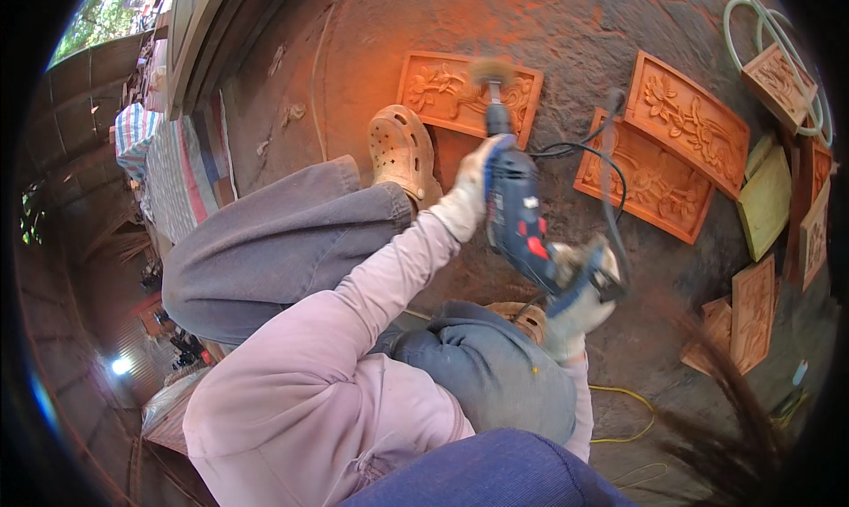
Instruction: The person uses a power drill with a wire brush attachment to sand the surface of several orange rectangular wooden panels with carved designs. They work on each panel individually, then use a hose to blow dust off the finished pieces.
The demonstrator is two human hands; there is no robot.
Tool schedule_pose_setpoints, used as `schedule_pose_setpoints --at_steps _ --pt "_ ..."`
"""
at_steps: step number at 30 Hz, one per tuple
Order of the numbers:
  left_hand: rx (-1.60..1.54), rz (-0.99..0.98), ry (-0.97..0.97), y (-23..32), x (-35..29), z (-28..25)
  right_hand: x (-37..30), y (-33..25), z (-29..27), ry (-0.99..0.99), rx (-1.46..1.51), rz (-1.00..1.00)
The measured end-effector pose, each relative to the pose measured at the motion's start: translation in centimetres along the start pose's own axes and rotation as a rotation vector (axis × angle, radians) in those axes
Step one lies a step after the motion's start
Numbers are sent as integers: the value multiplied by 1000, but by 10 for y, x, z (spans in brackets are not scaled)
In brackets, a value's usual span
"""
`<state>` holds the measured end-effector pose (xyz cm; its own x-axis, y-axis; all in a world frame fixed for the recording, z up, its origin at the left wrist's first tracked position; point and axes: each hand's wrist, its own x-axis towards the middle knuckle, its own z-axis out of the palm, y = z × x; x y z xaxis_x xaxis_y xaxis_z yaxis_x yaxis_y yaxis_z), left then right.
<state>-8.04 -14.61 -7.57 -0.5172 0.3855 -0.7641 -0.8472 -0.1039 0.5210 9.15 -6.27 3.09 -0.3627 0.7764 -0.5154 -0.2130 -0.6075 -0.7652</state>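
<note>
A dark blue power drill [516, 208] with red buttons is held across my front in both hands. My left hand [473, 193], in a pale glove with blue parts, is wrapped round its front end. My right hand [579, 299], gloved too and blurred, grips its rear handle. From the chuck sticks out a round brush wheel [492, 70], blurred by motion. It overlaps the upper edge of a reddish carved wooden panel [429, 91] with a raised floral pattern; whether it touches the wood I cannot tell. My tan clog [401, 149] is beside the panel's lower left corner.
Two more carved panels [694, 122] overlap to the right. Beyond them are a coiled pale hose [822, 109], a greenish board [766, 202] and smaller carved pieces [752, 312]. A black cord [610, 153] hangs near the drill. Orange dust covers the floor [354, 65].
</note>
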Motion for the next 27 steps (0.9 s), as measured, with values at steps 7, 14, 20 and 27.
schedule_pose_setpoints --at_steps 7,14,20,27 --pt "-83 -146 39 18 8 -3 18 22 3 -42 -45 -42" --pt "129 49 17 4 6 -2 -1 22 -6 -61 33 -90" --pt "-1 -85 0 2 12 -5 12 28 -16 -31 41 -62" --pt "99 76 5 -27 3 4 -4 12 -36 -96 -84 -165"
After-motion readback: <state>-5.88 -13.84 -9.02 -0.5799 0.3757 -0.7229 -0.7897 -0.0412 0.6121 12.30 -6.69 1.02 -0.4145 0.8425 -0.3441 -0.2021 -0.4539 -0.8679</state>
